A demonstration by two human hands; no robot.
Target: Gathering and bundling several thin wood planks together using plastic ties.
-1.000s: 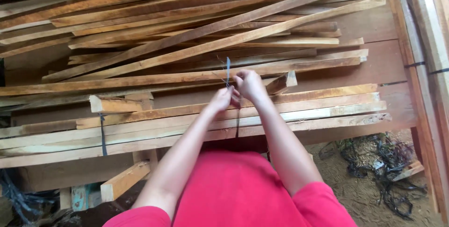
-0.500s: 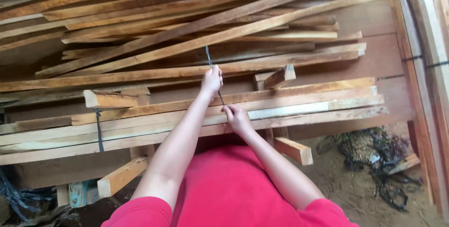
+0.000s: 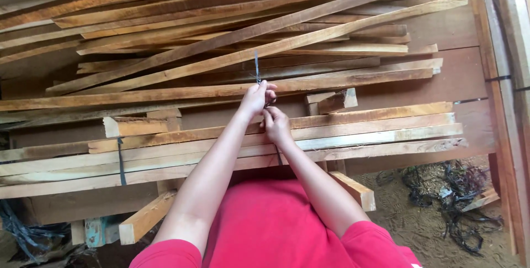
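Note:
My left hand grips a thin dark strap whose free end sticks up above my fingers. My right hand sits just below and to the right, pinching the same strap where it runs down over a bundle of long wooden slats. Both hands almost touch above the bundle's middle. The strap's lower part is hidden behind my right hand and arm.
A second dark strap binds the bundle at the left. Loose wooden strips lie heaped behind. Short wood blocks support the bundle. A tangle of black straps lies on the sawdust floor at the right. Timber frame pieces run along the right edge.
A second ago both hands were together on the strap; then my right hand dropped lower while the left pulled up. Now the right hand has risen back beside the left.

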